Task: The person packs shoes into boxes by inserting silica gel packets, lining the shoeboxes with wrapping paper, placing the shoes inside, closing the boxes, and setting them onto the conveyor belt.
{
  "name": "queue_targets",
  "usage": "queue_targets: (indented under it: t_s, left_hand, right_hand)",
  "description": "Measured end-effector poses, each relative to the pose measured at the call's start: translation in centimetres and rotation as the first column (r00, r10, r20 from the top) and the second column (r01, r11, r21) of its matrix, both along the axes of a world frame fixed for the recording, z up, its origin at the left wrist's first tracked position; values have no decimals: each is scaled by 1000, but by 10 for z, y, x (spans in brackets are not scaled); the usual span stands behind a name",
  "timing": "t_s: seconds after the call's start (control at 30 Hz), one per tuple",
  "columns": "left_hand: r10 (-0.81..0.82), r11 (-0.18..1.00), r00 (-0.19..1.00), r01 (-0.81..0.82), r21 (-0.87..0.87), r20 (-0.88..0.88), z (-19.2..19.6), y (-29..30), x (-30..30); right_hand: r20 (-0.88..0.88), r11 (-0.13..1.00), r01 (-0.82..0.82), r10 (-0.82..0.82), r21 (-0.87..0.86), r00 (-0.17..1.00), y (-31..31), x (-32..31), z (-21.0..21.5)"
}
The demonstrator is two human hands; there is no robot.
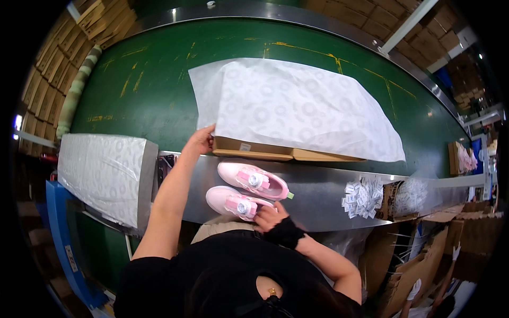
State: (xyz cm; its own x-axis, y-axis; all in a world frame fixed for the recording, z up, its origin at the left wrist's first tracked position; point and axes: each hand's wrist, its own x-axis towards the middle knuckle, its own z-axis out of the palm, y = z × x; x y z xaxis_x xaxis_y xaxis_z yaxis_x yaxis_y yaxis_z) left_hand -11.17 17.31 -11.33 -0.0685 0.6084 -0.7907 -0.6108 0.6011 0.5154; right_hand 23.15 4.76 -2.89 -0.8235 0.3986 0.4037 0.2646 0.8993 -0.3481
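Observation:
A pair of pink sneakers lies side by side on the metal ledge, toes to the left: a far sneaker (249, 177) and a near sneaker (233, 201). Each has a pale wad in its lacing area. At the heel opening of the near one, my right hand (271, 217), in a black wrist cover, has its fingers closed on it. Beyond the shoes stands an open brown cardboard shoe box (254, 149), with white patterned tissue paper (297, 103) spread over it and past its far side. My left hand (202, 139) grips the box's left corner, at the paper's edge.
A stack of patterned paper (101, 177) sits at the left. On the ledge at right are a pile of small white packets (363, 196) and a box of more packets (411, 193). A green conveyor belt (154, 79) runs behind. Another person's gloved hand (415, 289) shows lower right.

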Motion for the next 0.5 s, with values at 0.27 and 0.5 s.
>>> queue_targets:
  t_s: [0.27, 0.5]
  left_hand:
    - [239, 942, 743, -21, 334, -626, 17, -27, 25]
    - [532, 799, -170, 425, 425, -830, 82, -46, 37]
  right_hand:
    - [305, 968, 111, -39, -224, 952, 58, -15, 82]
    - [-47, 569, 402, -615, -717, 787, 169, -49, 70]
